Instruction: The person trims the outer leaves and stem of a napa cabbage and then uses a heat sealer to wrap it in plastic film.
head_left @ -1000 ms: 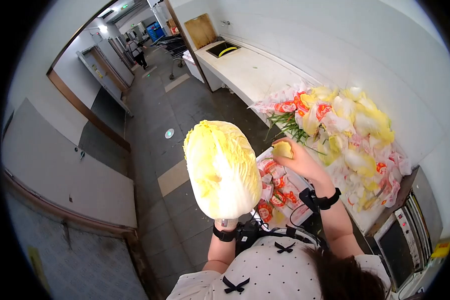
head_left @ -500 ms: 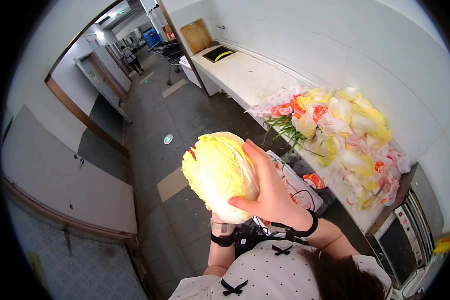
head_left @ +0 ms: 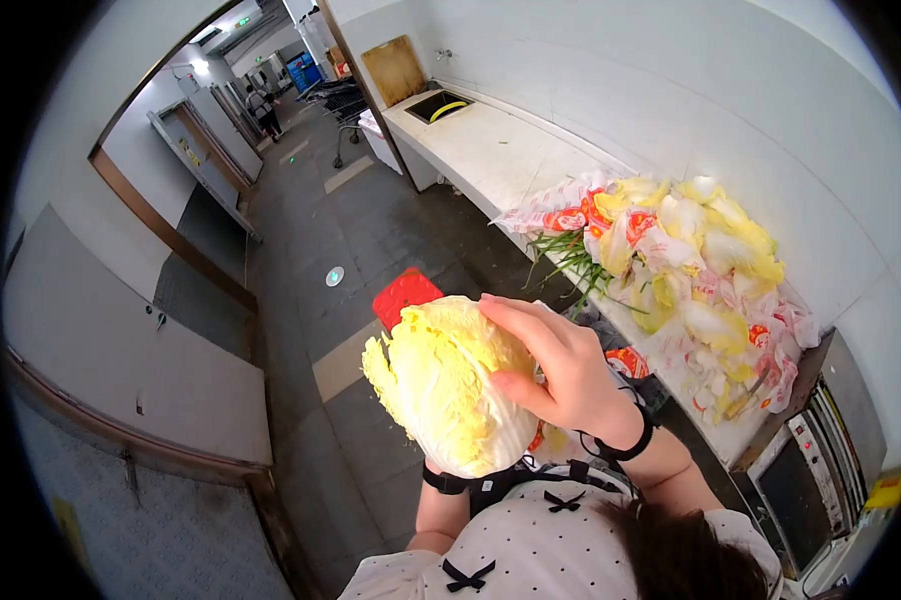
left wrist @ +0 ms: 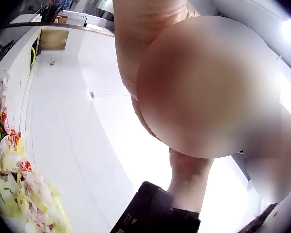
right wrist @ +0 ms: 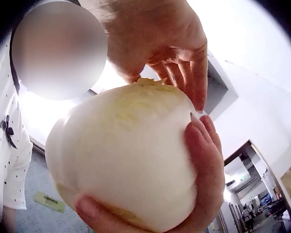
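Note:
A napa cabbage (head_left: 460,385) with a white base and ruffled yellow leaves is held in front of the body, tilted. My left hand (right wrist: 206,170) grips it from below, fingers and thumb curled round its white side in the right wrist view. In the head view that hand is hidden behind the cabbage. My right hand (head_left: 560,370) lies over the cabbage's right side, thumb on the yellow face and fingers across the top edge. A blurred disc covers the middle of the left wrist view, so the cabbage does not show there.
A white counter (head_left: 480,165) runs along the right wall. On it lie a heap of peeled leaves (head_left: 715,240), printed plastic bags (head_left: 570,215) and green stalks (head_left: 575,255). A red flat-topped object (head_left: 407,293) shows just beyond the cabbage. A person (head_left: 263,112) is down the corridor.
My right hand has come from the right, where it held a loose yellow leaf, onto the cabbage; the leaf no longer shows. The cabbage is lower and tilted differently, and the red object has come into view.

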Available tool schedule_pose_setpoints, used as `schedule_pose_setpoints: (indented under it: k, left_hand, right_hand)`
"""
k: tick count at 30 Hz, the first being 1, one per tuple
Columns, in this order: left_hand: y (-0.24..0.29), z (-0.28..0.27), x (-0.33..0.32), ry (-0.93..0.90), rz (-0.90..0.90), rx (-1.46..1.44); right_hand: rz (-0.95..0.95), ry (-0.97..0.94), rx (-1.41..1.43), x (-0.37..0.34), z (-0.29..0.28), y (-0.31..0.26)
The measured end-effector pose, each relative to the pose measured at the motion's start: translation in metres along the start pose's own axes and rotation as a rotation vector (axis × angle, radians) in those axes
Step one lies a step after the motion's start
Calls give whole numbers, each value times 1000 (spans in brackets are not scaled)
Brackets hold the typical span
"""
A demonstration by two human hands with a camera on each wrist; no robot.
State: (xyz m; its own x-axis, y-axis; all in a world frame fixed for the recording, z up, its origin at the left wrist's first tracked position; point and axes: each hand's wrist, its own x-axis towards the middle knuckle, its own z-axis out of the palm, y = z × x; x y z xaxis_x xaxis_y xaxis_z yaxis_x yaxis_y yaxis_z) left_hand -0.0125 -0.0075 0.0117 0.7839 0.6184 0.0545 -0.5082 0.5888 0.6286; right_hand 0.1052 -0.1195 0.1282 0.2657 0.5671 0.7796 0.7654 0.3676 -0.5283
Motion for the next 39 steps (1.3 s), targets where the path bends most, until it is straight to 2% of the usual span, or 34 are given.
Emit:
schedule_pose_setpoints:
  k: [2, 3, 9, 16, 19, 20, 22, 25, 29, 32, 33, 36, 37, 39]
  left_hand:
    - [-1, -1, -1, 9, -6, 3]
    - [-2, -2, -2, 11, -11, 4]
    - [-4, -4, -7, 22, -38, 15]
    - [-8, -1, -4, 22, -54, 24]
    - [-10, 1, -2, 22, -59, 26]
    - [-11, 2, -2, 23, -60, 26]
    - [-11, 2, -2, 26, -66, 26]
    - [-16, 2, -4, 31, -87, 32]
    - [-21, 1, -6, 46, -114, 32]
    - [-21, 2, -7, 49, -125, 30]
    - [-17, 5, -7, 33, -120, 52]
    - [-15, 3, -6, 27, -114, 66]
    - [-15, 1, -6, 29, -110, 63]
    - [-14, 0, -3, 33, -103, 60]
  right_hand:
    - [-79, 96, -147, -4, 5, 6]
    - [-132, 213, -277, -5, 7, 8]
    - [-177, 166, -120, -1, -5, -9]
    - [-158, 292, -252, -4, -2, -5]
    - [12, 356, -89, 2, -7, 6]
    - [137, 363, 23, 3, -6, 13]
    - [364, 248, 226, 3, -8, 32]
    - [691, 193, 651, 7, -11, 46]
    - [830, 207, 921, 1, -12, 71]
    - [867, 206, 864, -9, -13, 96]
    - [897, 150, 802, -14, -13, 109]
    - [498, 52, 16, -24, -3, 131]
    - [602, -30, -307, -30, -3, 128]
    - [392, 2, -26, -25, -4, 106]
